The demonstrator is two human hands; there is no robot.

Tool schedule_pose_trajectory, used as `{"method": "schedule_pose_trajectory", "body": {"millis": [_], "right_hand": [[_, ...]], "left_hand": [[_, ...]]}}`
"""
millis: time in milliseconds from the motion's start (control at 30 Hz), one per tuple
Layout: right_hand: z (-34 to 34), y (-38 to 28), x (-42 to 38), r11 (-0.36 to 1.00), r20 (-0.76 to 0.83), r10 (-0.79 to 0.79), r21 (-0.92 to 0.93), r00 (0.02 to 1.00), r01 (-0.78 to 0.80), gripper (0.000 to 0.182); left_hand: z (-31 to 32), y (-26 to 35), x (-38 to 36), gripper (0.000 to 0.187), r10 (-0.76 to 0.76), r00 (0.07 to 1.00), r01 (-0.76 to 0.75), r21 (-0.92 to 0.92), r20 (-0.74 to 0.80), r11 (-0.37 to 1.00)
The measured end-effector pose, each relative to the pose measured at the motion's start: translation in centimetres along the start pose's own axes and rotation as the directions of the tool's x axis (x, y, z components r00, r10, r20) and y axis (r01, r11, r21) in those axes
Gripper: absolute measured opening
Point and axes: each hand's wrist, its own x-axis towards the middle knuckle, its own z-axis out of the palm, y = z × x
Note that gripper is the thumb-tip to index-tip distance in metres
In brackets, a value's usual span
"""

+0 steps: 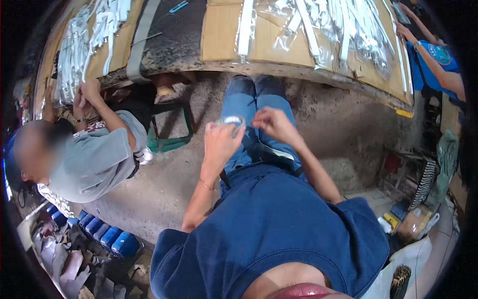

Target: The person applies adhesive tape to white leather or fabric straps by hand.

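Observation:
Over my lap, my left hand [221,144] is closed around a small, shiny, pale ring that looks like a roll of clear tape [233,120]. Just to its right is my right hand [275,125], with fingers bent and thumb and fingertips close together. What those fingertips pinch, if anything, is too small to make out. Both hands are above my blue jeans [240,102], short of the table edge. On the table ahead lie white strap-like strips [245,31] in clear plastic sleeves, out of contact with either hand.
The worktable [174,50] has cardboard sheets [219,42] on it and a turquoise tool [179,6]. At left, a person in grey [94,159] handles more strips beside a green stool [172,142]. Another person in blue [438,65] stands at right. Blue containers [124,244] line the floor.

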Motion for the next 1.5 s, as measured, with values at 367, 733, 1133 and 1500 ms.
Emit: {"method": "schedule_pose_trajectory", "body": {"millis": [367, 733, 1133, 1500], "right_hand": [[-1.7, 4.4, 3.2, 0.929, -0.14, 0.363, 0.122, 0.921, -0.348, 0.024], [-4.0, 7.8, 8.2, 0.873, 0.024, 0.464, 0.154, 0.885, -0.462, 0.017], [-4.4, 7.2, 7.8, 0.813, 0.11, 0.515, 0.251, 0.85, -0.525, 0.013], [-4.2, 7.8, 7.0, 0.836, 0.145, 0.442, 0.293, 0.886, -0.465, 0.015]], "left_hand": [[3.4, -1.0, 8.6, 0.036, 0.072, 0.989, -0.099, 0.217, 0.128, 0.971], [6.1, -2.5, 13.4, 0.041, 0.017, 0.982, -0.085, 0.366, 0.186, 0.927], [6.0, -2.3, 13.1, 0.036, 0.024, 0.963, -0.128, 0.377, 0.268, 0.917], [5.5, -2.8, 14.0, 0.02, 0.174, 0.883, -0.233, 0.083, 0.435, 0.969]]}}
